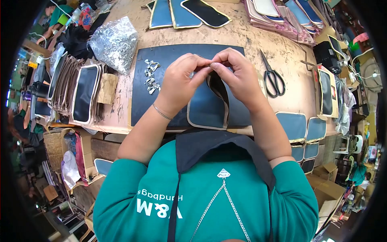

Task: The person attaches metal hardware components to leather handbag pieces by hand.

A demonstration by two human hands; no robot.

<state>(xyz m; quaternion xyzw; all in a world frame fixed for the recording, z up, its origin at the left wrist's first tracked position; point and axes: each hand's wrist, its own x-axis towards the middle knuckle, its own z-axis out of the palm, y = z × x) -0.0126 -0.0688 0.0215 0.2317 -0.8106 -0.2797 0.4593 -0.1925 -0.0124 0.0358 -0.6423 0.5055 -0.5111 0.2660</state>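
Note:
My left hand [181,78] and my right hand [238,76] meet over a dark work mat [165,111]. Both are closed in a pinch at the top edge of a dark pouch [205,109] with a brown edging. Its side bulges slightly apart below my fingers, and its lower part reaches the mat near my apron. Whatever small part sits between the fingertips is hidden. Left of my left hand, several small silver metal pieces [151,76], resembling zipper sliders, lie on the mat. A pair of black-handled scissors [274,80] rests right of my right hand.
A clear plastic bag of metal pieces [115,44] sits at the back left. Stacked dark panels [85,94] stand beside a wooden block [107,88]. More panels [175,14] lie at the back, with a pink-edged pile [278,24] and front-right panels [292,126].

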